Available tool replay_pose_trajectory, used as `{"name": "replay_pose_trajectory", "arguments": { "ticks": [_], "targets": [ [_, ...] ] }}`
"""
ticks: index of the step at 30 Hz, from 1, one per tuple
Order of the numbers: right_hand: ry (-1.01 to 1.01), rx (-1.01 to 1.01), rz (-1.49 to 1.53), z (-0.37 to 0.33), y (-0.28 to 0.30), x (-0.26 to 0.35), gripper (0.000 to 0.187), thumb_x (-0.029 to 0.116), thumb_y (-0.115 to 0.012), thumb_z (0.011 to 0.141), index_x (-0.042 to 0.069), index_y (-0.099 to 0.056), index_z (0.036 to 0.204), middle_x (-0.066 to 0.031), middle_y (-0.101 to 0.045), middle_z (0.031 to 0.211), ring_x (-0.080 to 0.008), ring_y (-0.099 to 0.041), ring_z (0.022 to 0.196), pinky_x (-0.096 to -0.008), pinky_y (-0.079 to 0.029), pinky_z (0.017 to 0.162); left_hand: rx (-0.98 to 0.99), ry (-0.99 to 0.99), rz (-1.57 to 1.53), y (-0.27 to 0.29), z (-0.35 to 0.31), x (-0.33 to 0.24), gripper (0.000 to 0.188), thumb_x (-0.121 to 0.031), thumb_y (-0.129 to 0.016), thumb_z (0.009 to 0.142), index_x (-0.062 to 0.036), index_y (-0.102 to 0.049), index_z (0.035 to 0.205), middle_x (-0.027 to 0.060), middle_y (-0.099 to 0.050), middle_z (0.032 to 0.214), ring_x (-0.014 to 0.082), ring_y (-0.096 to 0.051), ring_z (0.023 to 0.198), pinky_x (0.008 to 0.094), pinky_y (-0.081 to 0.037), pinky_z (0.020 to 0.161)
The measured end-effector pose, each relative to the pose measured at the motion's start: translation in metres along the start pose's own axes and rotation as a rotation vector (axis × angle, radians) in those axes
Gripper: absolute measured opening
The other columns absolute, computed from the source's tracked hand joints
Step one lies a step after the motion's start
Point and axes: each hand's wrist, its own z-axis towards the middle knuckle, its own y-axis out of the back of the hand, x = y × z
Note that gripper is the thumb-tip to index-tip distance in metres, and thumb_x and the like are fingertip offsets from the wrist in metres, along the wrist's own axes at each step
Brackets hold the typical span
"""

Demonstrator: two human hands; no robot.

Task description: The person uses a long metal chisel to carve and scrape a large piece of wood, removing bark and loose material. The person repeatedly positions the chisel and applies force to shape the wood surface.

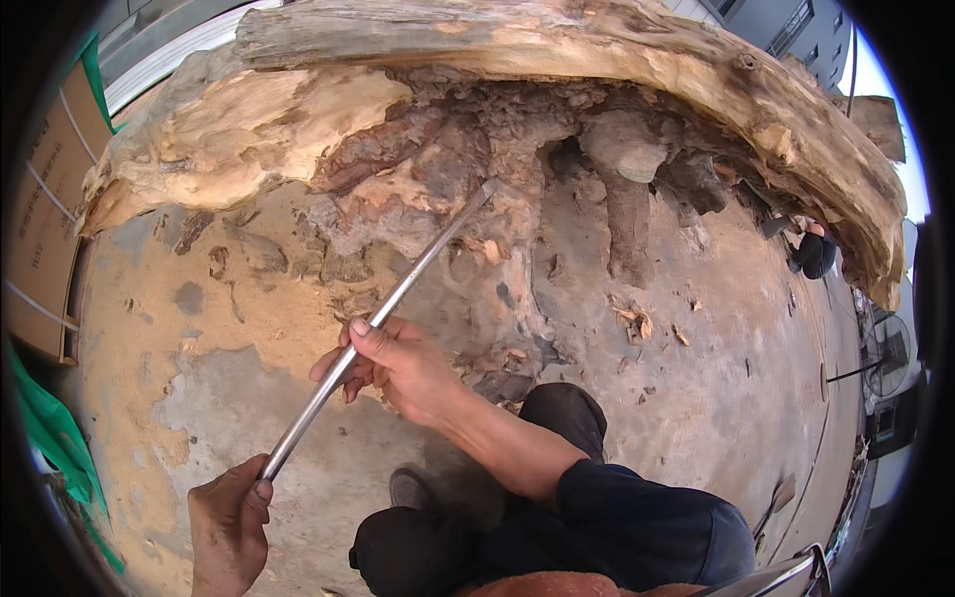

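Note:
A long grey metal rod [418, 269] runs from lower left up to the right, its tip touching the rotten brown core of a big weathered log [557, 60]. My right hand [388, 360] grips the rod near its middle, thumb on top. My left hand [231, 517] holds the rod's lower end at the bottom left. The log arches across the top, pale bark-free wood outside, dark crumbly wood [468, 169] inside.
Dusty concrete floor [696, 398] with scattered wood chips [635, 320]. My dark-trousered knees [597, 497] and a shoe [410, 490] are below. A cardboard box [45, 229] and green sheet [50, 428] stand at left. A person [814, 251] crouches far right, near a fan [888, 353].

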Motion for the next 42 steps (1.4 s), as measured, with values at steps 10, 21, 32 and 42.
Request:
{"name": "replay_pose_trajectory", "arguments": {
  "ticks": [10, 21, 32, 42],
  "targets": [
    [0.013, -0.032, -0.023, -0.002, 0.004, 0.012, 0.027, 0.030, -0.052, 0.107, 0.006, -0.058, 0.099, -0.0274, -0.073, 0.093, -0.0255, -0.072, 0.077, -0.0347, -0.056, 0.064, 0.183, 0.207, -0.188, 0.005, 0.007, -0.023, 0.032, -0.021, -0.063, 0.102, 0.0067, -0.069, 0.117, -0.0004, -0.054, 0.059, 0.0064, -0.048, 0.053, 0.0251, -0.038, 0.049],
    [-0.041, -0.347, -0.306, 0.009, 0.048, -0.017, 0.029, 0.030, -0.052, 0.107, 0.005, -0.060, 0.096, -0.0172, -0.074, 0.090, -0.0190, -0.070, 0.077, -0.0304, -0.054, 0.066, 0.053, -0.060, -0.330, -0.133, 0.053, 0.117, 0.033, -0.025, -0.057, 0.105, 0.0021, -0.070, 0.118, 0.0003, -0.055, 0.069, 0.0080, -0.049, 0.059, 0.0273, -0.041, 0.054],
    [-0.018, -0.054, -0.104, -0.012, 0.017, -0.009, 0.031, 0.036, -0.051, 0.107, 0.007, -0.056, 0.097, -0.0216, -0.074, 0.089, -0.0227, -0.070, 0.074, -0.0334, -0.054, 0.064, 0.232, 0.164, -0.377, -0.039, -0.022, 0.029, 0.032, -0.011, -0.058, 0.103, 0.0071, -0.063, 0.129, 0.0047, -0.059, 0.072, 0.0090, -0.054, 0.054, 0.0260, -0.046, 0.049],
    [0.007, 0.032, 0.133, -0.020, -0.015, 0.031, 0.027, 0.034, -0.048, 0.108, 0.009, -0.055, 0.099, -0.0241, -0.074, 0.093, -0.0273, -0.074, 0.076, -0.0355, -0.054, 0.062, 0.312, 0.355, -0.440, 0.023, -0.027, -0.084, 0.043, -0.030, -0.065, 0.101, -0.0056, -0.064, 0.137, -0.0047, -0.055, 0.068, 0.0001, -0.041, 0.046, 0.0184, -0.026, 0.041]
  ]
}}
